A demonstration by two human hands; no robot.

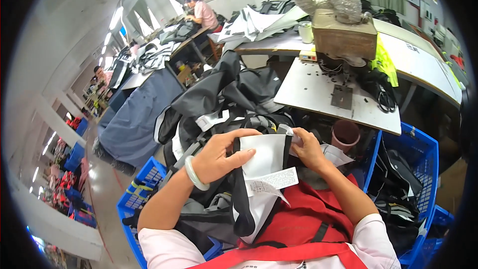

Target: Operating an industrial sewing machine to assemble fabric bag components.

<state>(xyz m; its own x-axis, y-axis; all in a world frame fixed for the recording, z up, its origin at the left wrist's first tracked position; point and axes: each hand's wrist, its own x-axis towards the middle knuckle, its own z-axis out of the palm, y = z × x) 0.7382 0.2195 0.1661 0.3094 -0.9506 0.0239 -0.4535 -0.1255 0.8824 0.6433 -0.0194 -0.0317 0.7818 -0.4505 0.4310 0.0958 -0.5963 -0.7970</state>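
In front of my chest is a white fabric panel (264, 155) with black edging, hanging down toward my lap. My left hand (219, 157) grips its upper left edge, thumb on the white face and fingers behind. At the upper right corner, my right hand (309, 150) pinches the black edge together with a small light-grey strip (285, 130). White printed care labels (279, 178) stick out across the panel's lower part. Behind and beneath it lies a heap of grey and black fabric pieces (214, 92). A red apron (303, 204) covers my lap.
Blue plastic crates stand at my left (128, 219) and right (432, 169), holding dark fabric pieces. Ahead right is a white worktable (303, 89) with a box-like machine (344, 37) and duct. A dark red bin (344, 134) sits below it. Co-workers (205, 14) sit at far tables.
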